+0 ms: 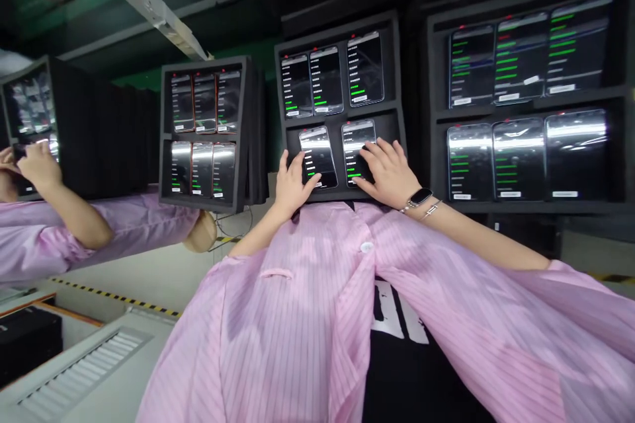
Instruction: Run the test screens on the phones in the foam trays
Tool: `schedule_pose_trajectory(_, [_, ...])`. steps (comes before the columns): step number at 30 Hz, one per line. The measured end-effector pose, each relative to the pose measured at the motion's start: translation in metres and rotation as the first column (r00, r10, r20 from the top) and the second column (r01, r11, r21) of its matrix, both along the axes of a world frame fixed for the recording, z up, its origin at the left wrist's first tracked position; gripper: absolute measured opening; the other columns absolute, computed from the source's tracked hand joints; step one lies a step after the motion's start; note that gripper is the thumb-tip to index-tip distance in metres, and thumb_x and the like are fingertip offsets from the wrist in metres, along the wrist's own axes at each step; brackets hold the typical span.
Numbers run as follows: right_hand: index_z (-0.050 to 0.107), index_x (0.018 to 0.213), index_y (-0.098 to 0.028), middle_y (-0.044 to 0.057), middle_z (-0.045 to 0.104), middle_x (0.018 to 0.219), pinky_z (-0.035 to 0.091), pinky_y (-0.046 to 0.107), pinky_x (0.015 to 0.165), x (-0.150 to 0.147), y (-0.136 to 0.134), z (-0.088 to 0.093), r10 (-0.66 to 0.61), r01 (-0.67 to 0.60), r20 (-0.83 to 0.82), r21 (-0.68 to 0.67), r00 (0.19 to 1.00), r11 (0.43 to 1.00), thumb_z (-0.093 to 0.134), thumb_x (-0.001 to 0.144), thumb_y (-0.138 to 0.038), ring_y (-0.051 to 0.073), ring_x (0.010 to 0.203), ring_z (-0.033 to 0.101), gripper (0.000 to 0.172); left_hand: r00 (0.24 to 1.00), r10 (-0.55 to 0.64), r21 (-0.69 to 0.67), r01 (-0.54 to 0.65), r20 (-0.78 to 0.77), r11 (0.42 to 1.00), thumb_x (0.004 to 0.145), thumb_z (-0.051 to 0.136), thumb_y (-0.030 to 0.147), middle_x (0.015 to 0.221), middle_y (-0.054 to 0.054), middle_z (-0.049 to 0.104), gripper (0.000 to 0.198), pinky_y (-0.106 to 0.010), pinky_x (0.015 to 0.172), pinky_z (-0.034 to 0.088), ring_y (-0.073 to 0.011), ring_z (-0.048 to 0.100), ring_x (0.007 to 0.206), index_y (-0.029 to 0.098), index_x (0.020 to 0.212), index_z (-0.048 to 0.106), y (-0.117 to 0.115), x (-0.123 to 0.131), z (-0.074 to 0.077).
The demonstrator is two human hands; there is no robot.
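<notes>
A black foam tray (340,115) lies in front of me with several smartphones, screens lit with white and green text lines. My left hand (292,185) rests at the lower left of a slightly tilted phone (320,152) in the near row, fingers apart, thumb over its bottom end. Beside it, my right hand (389,175) spreads over the right side of another phone (353,145), its thumb near the bottom edge. Both phones lie in the tray. The far row holds three phones, among them one at the right (366,69).
A larger-looking tray of phones (530,109) is at the right. Left stands a stack topped by another phone tray (203,134). Farther left, a co-worker's hand (40,165) is over a further tray (27,69). A pale beam (149,6) slants above.
</notes>
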State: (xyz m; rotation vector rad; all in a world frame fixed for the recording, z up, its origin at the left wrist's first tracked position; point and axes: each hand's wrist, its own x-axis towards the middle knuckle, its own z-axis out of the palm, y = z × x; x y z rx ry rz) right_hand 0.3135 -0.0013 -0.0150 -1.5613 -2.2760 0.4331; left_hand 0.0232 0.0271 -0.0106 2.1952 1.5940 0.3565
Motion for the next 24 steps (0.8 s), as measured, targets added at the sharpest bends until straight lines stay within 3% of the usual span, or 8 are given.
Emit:
schedule_pose_trajectory(9, [0.049,0.156,-0.013,0.022,0.034,0.170,0.021,0.068,0.128,-0.004,0.000,-0.004,-0.025,0.023,0.049,0.036,0.998,0.999,0.049,0.102,-0.062,0.042,0.157,0.030,0.073,0.994,0.014,0.024,-0.012,-0.110,1.000,0.102,0.055,0.061,0.160,-0.011,0.055,0.073,-0.056,0.123,0.046,-0.0365,0.018,0.165,0.019,0.162,0.043,0.001,0.004,0.005])
schedule_pose_trajectory(16, [0.043,0.160,-0.010,0.023,0.054,0.154,0.017,0.072,0.128,-0.005,0.008,-0.002,0.002,-0.001,0.059,-0.016,0.998,1.000,0.045,0.102,-0.062,0.042,0.154,0.034,0.078,0.989,0.029,0.000,-0.030,-0.147,1.000,0.100,0.055,0.065,0.160,-0.013,0.053,0.068,-0.060,0.123,0.042,-0.0407,0.029,0.160,0.021,0.152,0.057,0.003,0.006,0.017])
schedule_pose_trajectory(19, [0.040,0.161,-0.013,0.023,0.047,0.161,0.015,0.074,0.127,-0.002,0.040,0.003,-0.070,0.070,0.038,0.011,0.997,0.997,0.045,0.101,-0.064,0.043,0.157,0.030,0.079,0.995,0.058,0.056,-0.053,-0.085,0.997,0.097,0.057,0.071,0.164,-0.017,0.048,0.079,-0.057,0.131,0.030,-0.0395,0.034,0.157,0.018,0.155,0.052,0.033,0.005,0.024])
schedule_pose_trajectory(24, [0.032,0.165,-0.015,0.021,0.037,0.169,0.009,0.077,0.125,0.001,0.128,0.009,-0.133,0.132,0.017,0.054,0.991,0.990,0.041,0.102,-0.063,0.046,0.159,0.023,0.080,0.988,0.153,0.115,-0.154,0.010,0.981,0.095,0.055,0.075,0.168,-0.017,0.041,0.083,-0.059,0.133,0.022,-0.0393,0.025,0.162,0.021,0.158,0.048,0.130,0.004,0.020])
